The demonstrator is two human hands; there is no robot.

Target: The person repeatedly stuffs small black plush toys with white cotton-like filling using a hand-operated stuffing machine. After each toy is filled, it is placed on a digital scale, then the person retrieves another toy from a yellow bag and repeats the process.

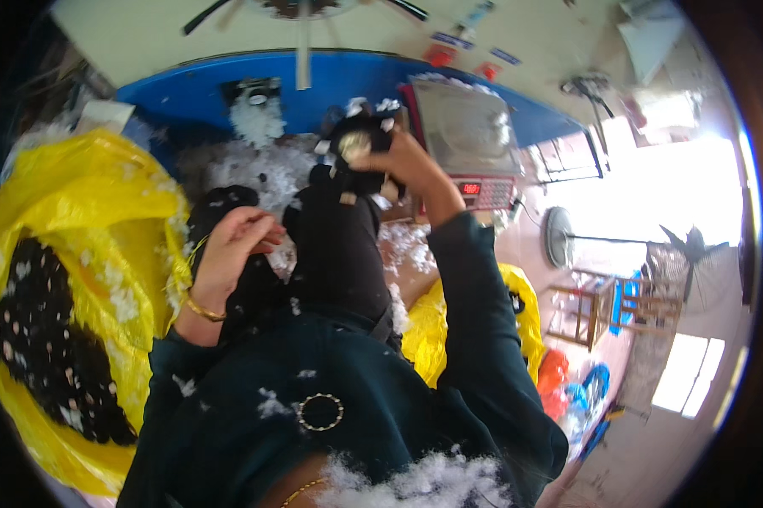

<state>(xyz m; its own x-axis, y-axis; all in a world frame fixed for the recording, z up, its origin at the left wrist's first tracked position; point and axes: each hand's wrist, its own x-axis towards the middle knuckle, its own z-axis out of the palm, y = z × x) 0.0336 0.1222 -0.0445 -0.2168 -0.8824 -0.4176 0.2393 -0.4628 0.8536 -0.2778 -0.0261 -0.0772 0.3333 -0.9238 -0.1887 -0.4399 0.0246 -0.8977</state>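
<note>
My right hand [409,165] is raised in front of the blue machine, its fingers closed on a black plush piece [371,131]. The plush has small pale patches along its edge and a whitish spot in the middle. My left hand [236,240] hovers above my left thigh with its fingers loosely bent and apart, nothing visible in it. Ahead of that hand, loose white stuffing [259,123] hangs at a dark opening in the machine [170,93]. More fluff lies below it.
To the left stands a big yellow bag [157,182] holding many black plush pieces [47,356]. A red-based scale [466,127] sits just right of my right hand. Another yellow bag [424,334], a standing fan [559,237] and a wooden stool [586,309] are farther right.
</note>
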